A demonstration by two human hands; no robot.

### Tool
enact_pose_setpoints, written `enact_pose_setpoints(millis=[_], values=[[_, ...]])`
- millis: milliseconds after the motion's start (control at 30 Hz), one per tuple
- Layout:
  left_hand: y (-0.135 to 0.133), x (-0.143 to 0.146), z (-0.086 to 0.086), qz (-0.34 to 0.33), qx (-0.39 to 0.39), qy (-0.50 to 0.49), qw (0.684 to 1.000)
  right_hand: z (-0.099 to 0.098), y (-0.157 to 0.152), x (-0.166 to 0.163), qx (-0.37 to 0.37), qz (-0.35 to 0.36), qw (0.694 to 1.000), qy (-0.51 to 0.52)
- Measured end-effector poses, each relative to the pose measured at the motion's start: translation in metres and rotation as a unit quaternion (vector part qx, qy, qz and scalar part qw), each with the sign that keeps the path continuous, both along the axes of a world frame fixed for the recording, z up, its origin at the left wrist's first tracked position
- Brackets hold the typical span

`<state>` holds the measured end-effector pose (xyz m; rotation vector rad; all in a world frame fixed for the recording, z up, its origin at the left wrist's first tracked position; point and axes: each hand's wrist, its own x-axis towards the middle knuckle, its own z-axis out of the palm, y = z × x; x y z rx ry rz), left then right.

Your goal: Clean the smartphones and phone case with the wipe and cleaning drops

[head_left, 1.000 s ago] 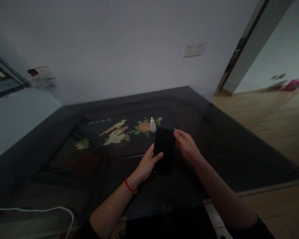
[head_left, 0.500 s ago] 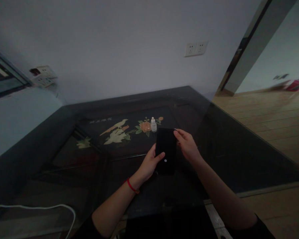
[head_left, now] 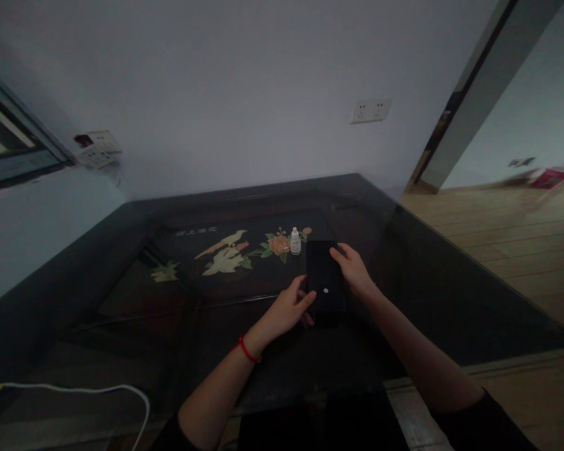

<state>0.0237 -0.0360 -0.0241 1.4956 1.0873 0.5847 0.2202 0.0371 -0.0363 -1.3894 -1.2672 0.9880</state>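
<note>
A black smartphone [head_left: 322, 269] with a dark face and a small pale dot low on it is held over the dark table. My right hand [head_left: 352, 269] grips its upper right corner, thumb on the front and fingers behind. At the lower left edge is my left hand [head_left: 291, 305], its thumb on the front side and its other fingers partly hidden at the edge. A small clear dropper bottle [head_left: 296, 243] with a white cap stands upright just beyond the phone's top left corner.
The dark glossy table [head_left: 432, 307] bears an inlaid bird and flower picture [head_left: 225, 260]. Behind it rises a wall with a double socket [head_left: 371, 111]. A white cable [head_left: 75, 389] lies at the near left. Wooden floor [head_left: 489, 232] shows at right.
The phone has shifted slightly right, away from the bottle. The fingers of my left hand have loosened and more of them show beside the phone's edge. The view has tilted up a little.
</note>
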Motion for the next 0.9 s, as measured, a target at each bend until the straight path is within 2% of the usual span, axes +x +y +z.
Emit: enact_pose_setpoints(millis=[67,167,300,400,567,900], values=[[-0.001,-0.005,0.004,-0.029,0.004,0.043,0.999,-0.004,0.006,0.0,-0.006,0.008,1.0,-0.025],[-0.001,-0.013,0.012,-0.051,0.06,0.166,0.983,-0.012,0.011,-0.006,-0.019,0.024,0.997,-0.073],[-0.003,-0.022,0.026,-0.043,0.144,0.34,0.929,-0.018,0.014,-0.014,-0.032,0.034,0.988,-0.15],[-0.005,-0.025,0.033,-0.038,0.168,0.414,0.894,-0.017,0.017,-0.017,-0.041,0.034,0.976,-0.211],[-0.006,-0.026,0.033,-0.045,0.178,0.447,0.875,-0.01,0.019,-0.025,-0.063,0.046,0.95,-0.302],[-0.005,-0.026,0.032,-0.063,0.157,0.459,0.872,0.006,0.007,-0.051,-0.108,0.06,0.886,-0.448]])
